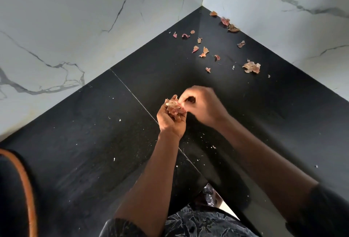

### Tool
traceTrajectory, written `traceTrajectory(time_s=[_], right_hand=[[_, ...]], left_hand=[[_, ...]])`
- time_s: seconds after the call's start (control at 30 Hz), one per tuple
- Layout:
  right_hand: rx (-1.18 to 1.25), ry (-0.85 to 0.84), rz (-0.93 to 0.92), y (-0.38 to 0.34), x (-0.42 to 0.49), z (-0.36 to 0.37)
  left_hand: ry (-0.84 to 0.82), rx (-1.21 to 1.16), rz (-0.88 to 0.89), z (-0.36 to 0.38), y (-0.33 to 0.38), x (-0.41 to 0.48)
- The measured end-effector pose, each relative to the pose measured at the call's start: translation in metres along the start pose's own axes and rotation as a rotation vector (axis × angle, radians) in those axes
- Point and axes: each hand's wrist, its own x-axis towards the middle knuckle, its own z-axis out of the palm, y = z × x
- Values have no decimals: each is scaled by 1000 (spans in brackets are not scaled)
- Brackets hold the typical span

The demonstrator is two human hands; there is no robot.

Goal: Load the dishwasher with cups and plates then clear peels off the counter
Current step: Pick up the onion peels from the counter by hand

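- Black and shiny is my counter (75, 142). It runs into a corner at 12 o'clock.
- White marble walls (56, 29) with grey lines stand on both sides of that corner.
- My left hand (171, 121) is in the middle, palm up. Its fingers are curled like a cup round a bunch of peels (174, 107).
- My right hand (202, 104) is at 3 o'clock from the bunch. Its fingers are curled tight, and the tips pinch the edge of the bunch.
- Loose peels (203, 52) lie on the counter at 1 o'clock from my hands, well apart from them.
- The big clump (252, 67) sits at 2 o'clock, near the right wall.
- Some more peels (225, 21) lie right against that wall by the corner.
- Tiny white crumbs (114, 159) dot the counter at 8 o'clock.
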Motion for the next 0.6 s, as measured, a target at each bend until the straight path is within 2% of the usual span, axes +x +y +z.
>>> traceTrajectory(time_s=[0.13,0.33,0.4,0.47,0.53,0.6], right_hand=[[-103,67,50,7,-6,17],[-20,-7,27,-4,-10,26],[3,32,20,0,5,17],[29,123,88,21,31,2],[-99,214,208,49,61,-15],[-300,134,364,84,81,-28]], left_hand=[[-10,-23,11,0,1,-1],[-44,-66,-7,-1,7,3],[-28,-62,6,-1,7,3],[-36,-98,-1,-1,7,3],[-53,-120,-14,-2,9,0],[-65,-127,-20,-4,9,0]])
